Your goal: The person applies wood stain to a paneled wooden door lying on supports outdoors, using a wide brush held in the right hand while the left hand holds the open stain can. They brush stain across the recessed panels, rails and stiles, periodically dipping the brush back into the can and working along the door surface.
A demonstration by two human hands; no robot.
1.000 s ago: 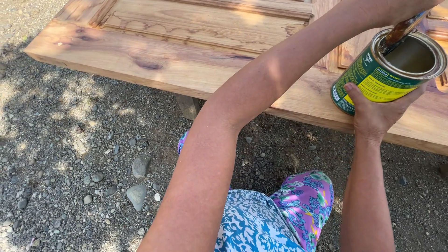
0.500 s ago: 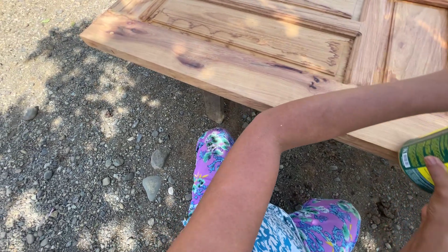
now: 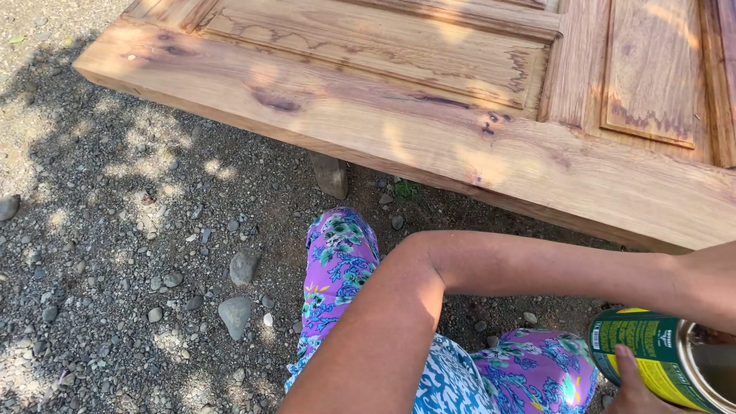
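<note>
1. My right hand [image 3: 640, 391] grips the can [image 3: 663, 356], low at my right knee.
2. My left hand [image 3: 709, 284] is mostly cut off; I cannot tell its grip.
3. The door [image 3: 429, 130] looks mostly bare.

Left arm bent at elbow, crossing rightward; right hand [image 3: 640, 387] low, thumb up, gripping

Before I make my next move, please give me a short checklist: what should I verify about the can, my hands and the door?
1. Right hand grips the green can: ok.
2. Can upright: it is tilted, not ok.
3. Left hand grip: cut off by the picture edge, cannot tell.
4. Wooden door lies flat on a block: ok.
5. Ground beside the knee: gravel with loose stones, not ok.
</note>
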